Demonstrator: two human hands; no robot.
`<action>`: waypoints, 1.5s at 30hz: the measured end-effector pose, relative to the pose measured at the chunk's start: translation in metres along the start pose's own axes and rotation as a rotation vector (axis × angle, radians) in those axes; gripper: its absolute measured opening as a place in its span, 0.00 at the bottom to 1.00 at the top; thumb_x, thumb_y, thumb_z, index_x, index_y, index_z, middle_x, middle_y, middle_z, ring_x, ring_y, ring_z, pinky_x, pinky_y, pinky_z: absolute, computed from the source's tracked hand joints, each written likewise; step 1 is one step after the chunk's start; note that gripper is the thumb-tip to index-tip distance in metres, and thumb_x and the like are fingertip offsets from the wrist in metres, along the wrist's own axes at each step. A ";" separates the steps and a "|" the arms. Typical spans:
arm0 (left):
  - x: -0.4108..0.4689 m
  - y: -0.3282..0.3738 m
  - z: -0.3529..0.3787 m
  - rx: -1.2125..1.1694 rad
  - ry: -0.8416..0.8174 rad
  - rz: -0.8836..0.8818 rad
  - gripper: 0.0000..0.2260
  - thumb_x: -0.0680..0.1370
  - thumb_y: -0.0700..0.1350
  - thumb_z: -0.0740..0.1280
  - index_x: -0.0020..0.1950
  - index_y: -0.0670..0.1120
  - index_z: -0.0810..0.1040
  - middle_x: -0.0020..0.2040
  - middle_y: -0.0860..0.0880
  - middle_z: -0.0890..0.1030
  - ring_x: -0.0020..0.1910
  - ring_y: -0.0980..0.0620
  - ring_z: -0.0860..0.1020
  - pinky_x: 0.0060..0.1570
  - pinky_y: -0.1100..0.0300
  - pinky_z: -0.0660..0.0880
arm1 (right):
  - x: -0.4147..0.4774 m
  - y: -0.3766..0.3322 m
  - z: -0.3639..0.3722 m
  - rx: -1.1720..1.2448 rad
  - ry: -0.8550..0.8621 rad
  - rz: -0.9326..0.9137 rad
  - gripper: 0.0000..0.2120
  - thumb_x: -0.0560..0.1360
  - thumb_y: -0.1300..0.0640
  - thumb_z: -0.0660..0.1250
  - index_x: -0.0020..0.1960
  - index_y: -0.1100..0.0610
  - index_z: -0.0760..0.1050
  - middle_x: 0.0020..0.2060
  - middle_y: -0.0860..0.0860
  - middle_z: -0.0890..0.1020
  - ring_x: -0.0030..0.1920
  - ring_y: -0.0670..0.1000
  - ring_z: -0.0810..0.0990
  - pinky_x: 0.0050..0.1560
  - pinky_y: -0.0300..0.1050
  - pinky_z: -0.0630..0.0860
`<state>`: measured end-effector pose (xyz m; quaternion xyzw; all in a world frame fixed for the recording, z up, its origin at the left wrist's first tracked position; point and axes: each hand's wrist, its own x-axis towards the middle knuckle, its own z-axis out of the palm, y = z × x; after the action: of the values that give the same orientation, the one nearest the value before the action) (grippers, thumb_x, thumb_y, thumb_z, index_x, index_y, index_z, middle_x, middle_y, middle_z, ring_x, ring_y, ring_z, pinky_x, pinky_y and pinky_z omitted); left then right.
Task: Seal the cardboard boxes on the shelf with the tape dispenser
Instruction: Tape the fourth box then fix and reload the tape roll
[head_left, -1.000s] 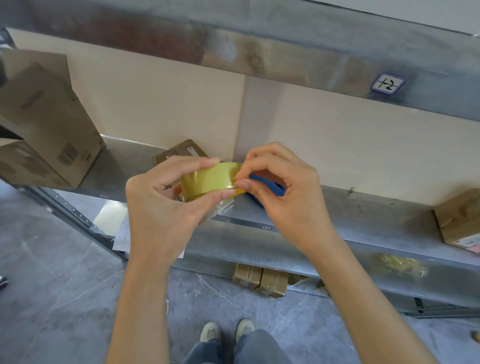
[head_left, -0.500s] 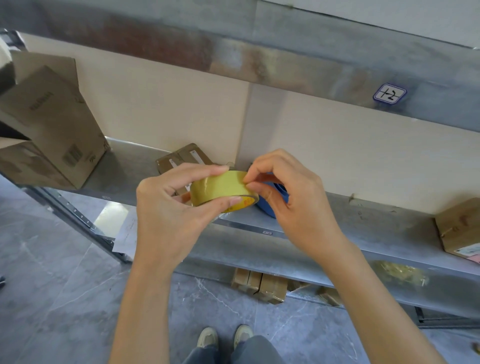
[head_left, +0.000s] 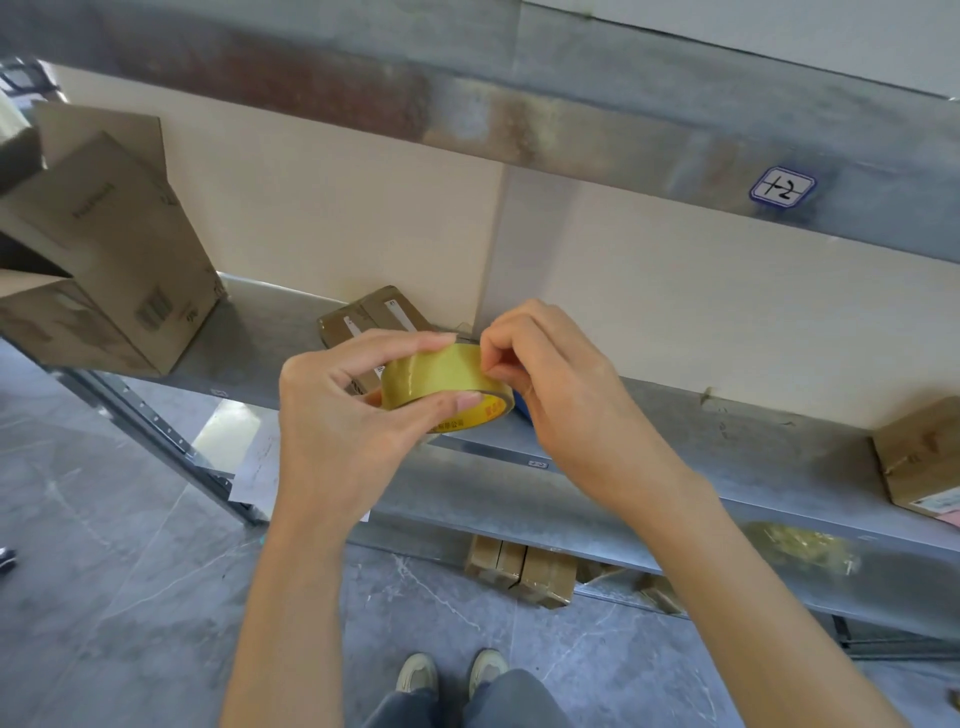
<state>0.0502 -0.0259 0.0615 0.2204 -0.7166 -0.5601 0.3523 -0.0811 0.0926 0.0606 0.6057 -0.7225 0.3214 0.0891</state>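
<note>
My left hand (head_left: 343, 415) grips a yellowish roll of packing tape (head_left: 441, 384) between thumb and fingers, in front of the metal shelf (head_left: 727, 441). At the roll's right edge my right hand (head_left: 561, 395) pinches or picks at the tape with curled fingertips. A blue object (head_left: 521, 410), mostly hidden behind my right hand, lies on the shelf. Behind the roll a small flat cardboard box (head_left: 363, 317) rests on the shelf. A large cardboard box (head_left: 104, 260) with raised flaps stands at the left, and another small box (head_left: 919, 457) sits at the right edge.
An upper shelf beam (head_left: 519, 114) carries a label marked 12 (head_left: 782, 187). Below the shelf, several small boxes (head_left: 519, 569) and a crumpled wad of tape (head_left: 800, 540) lie on a lower level. My shoes (head_left: 452, 670) stand on the grey floor.
Both hands and the tape roll have shifted slightly right and down in the view. The roll has tilted, showing its printed core edge. My right fingers stay at the roll's edge.
</note>
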 end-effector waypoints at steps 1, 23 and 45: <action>0.000 0.001 0.000 -0.013 0.000 -0.005 0.17 0.60 0.46 0.81 0.48 0.51 0.86 0.44 0.55 0.85 0.48 0.54 0.82 0.43 0.49 0.82 | 0.001 0.000 0.001 -0.017 -0.014 0.007 0.17 0.67 0.81 0.64 0.45 0.62 0.72 0.43 0.52 0.73 0.42 0.54 0.71 0.41 0.53 0.71; 0.016 0.010 -0.015 0.059 -0.079 0.181 0.19 0.62 0.42 0.80 0.51 0.46 0.84 0.48 0.51 0.85 0.50 0.57 0.81 0.49 0.67 0.77 | 0.010 -0.003 -0.013 0.320 0.133 0.030 0.02 0.75 0.67 0.70 0.48 0.63 0.79 0.45 0.43 0.77 0.47 0.38 0.77 0.51 0.32 0.74; 0.040 0.033 -0.019 0.043 -0.015 0.261 0.17 0.62 0.45 0.80 0.49 0.53 0.83 0.47 0.57 0.85 0.52 0.57 0.82 0.45 0.66 0.79 | 0.049 -0.001 -0.016 0.006 0.201 -0.217 0.11 0.71 0.81 0.61 0.41 0.67 0.74 0.39 0.59 0.75 0.39 0.58 0.71 0.41 0.52 0.70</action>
<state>0.0408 -0.0570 0.1057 0.1286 -0.7536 -0.4958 0.4120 -0.0963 0.0615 0.0985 0.6453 -0.6392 0.3711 0.1931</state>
